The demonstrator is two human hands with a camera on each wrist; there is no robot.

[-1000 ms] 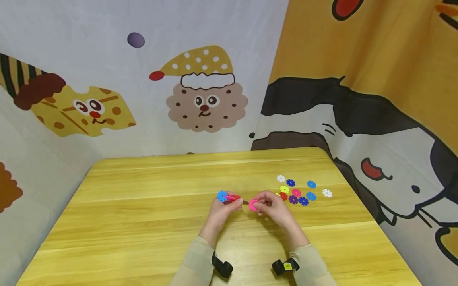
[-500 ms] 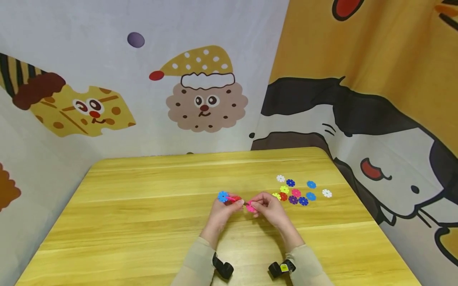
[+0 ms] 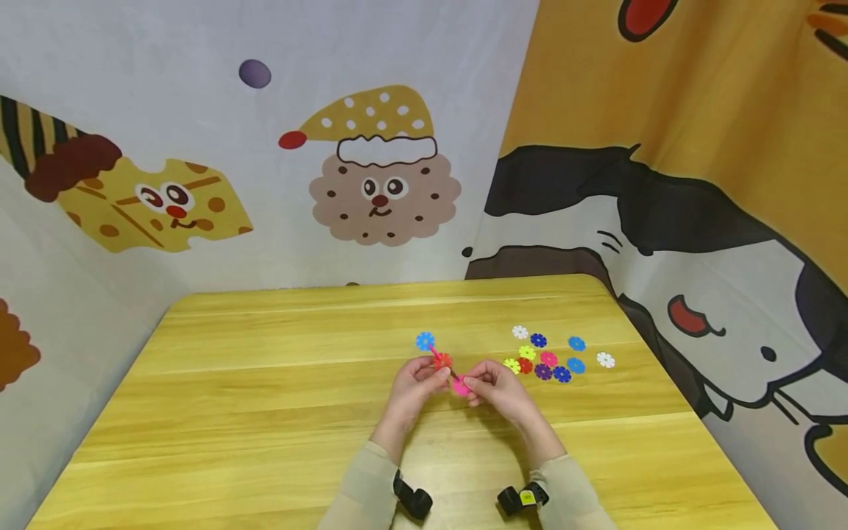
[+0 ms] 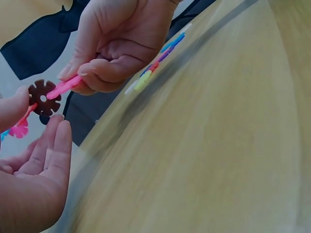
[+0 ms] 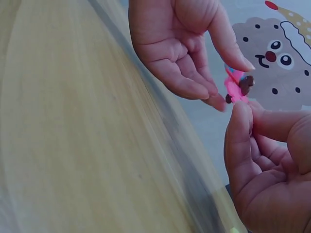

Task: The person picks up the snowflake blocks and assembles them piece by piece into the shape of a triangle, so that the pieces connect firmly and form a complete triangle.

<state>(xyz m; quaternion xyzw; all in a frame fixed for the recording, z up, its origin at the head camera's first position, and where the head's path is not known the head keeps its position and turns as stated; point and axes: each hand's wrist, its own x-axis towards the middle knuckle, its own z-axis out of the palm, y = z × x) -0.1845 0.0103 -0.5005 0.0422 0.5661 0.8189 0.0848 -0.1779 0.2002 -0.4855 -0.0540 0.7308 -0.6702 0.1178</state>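
A short chain of notched flower discs hangs between the two hands: a light blue disc at the far end, then a pink one, a red disc, a brown disc and a second pink disc at the near end. My left hand holds the chain around the brown and red discs, thumb on the brown disc's edge. With thumb and fingertips my right hand pinches the near pink disc, whose edge meets the brown disc's notched side.
Several loose flower discs lie on the wooden table to the right, among them a purple disc, a yellow disc and a white disc. A printed cartoon curtain stands behind the table.
The chain has swung so its light blue end points away, up from beside the left hand. The right hand has come slightly left, bringing the near pink disc against the brown one.
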